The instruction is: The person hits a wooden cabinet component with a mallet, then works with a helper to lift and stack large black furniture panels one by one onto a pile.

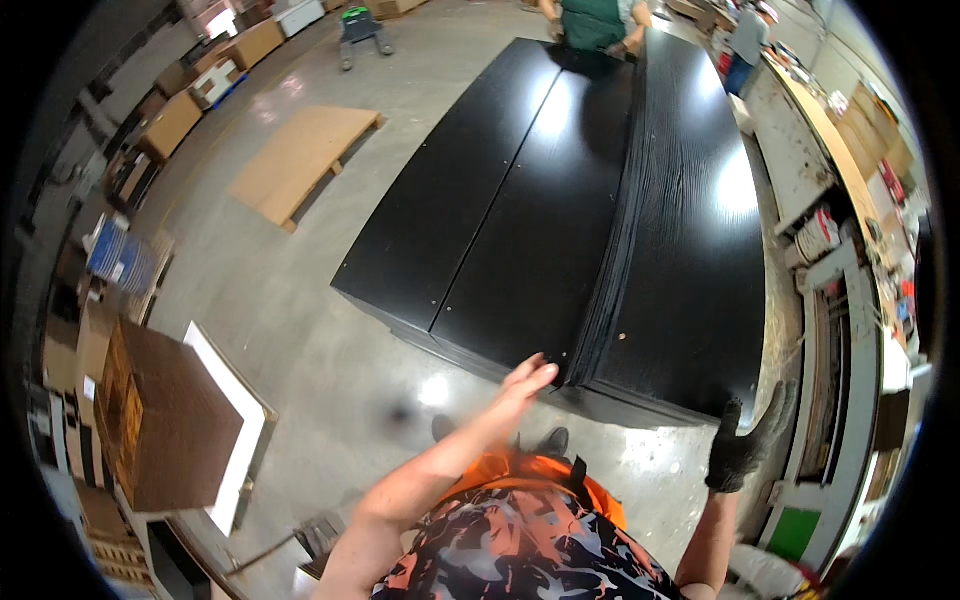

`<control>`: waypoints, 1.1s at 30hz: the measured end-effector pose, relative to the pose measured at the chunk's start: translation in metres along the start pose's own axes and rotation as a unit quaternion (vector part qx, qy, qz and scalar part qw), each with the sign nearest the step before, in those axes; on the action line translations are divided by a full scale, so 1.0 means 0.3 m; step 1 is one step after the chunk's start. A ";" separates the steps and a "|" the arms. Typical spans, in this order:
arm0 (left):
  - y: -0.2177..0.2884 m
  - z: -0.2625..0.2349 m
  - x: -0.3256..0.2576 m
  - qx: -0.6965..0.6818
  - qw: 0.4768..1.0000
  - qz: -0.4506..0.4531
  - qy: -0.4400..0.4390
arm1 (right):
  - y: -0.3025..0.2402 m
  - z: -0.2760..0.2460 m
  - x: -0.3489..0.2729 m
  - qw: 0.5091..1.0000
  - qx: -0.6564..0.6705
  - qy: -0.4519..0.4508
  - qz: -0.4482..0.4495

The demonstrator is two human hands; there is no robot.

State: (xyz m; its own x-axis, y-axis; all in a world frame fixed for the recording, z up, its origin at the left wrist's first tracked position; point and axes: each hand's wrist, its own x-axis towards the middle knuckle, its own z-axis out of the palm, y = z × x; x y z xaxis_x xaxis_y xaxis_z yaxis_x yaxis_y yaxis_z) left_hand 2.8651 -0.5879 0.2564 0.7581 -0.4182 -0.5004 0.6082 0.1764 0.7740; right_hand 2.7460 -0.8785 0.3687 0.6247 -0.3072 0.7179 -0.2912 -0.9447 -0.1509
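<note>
Long black panels (515,235) lie stacked in front of me, side by side in rows that run away from me. A taller stack of black wood-grained panels (690,240) stands on the right, its layered edges showing along the left side. My left hand (527,383) is bare, fingers stretched out, at the near edge of the panels beside the taller stack; whether it touches them I cannot tell. My right hand (742,445) wears a dark glove. Its thumb and fingers are spread beside the taller stack's near right corner, with nothing held.
A co-worker in a green apron (592,25) stands at the stacks' far end; another person (750,45) is at the far right. A long workbench (830,140) runs along the right. On the left are a board-topped pallet (305,160) and a brown stack (185,420).
</note>
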 end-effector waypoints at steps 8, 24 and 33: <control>-0.128 -0.697 -0.199 0.032 0.968 -0.099 0.227 | -0.644 0.124 -0.390 0.887 0.334 -0.306 0.093; -0.072 -0.962 -0.141 -0.059 0.955 -0.064 0.282 | -0.529 0.610 -0.799 0.660 0.608 -0.376 0.230; 0.119 -1.123 -0.096 0.003 0.925 -0.026 0.379 | -0.745 0.772 -0.731 0.706 0.340 -0.621 0.021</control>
State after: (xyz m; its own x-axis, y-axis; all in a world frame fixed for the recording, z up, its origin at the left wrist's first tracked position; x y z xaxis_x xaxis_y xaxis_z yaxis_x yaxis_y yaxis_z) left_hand 2.9442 -0.2695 0.1677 0.6770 0.3196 -0.6629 0.6483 0.1673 0.7428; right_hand 2.8419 -0.6267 0.0875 0.9025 0.1977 -0.3826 -0.1776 -0.6386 -0.7488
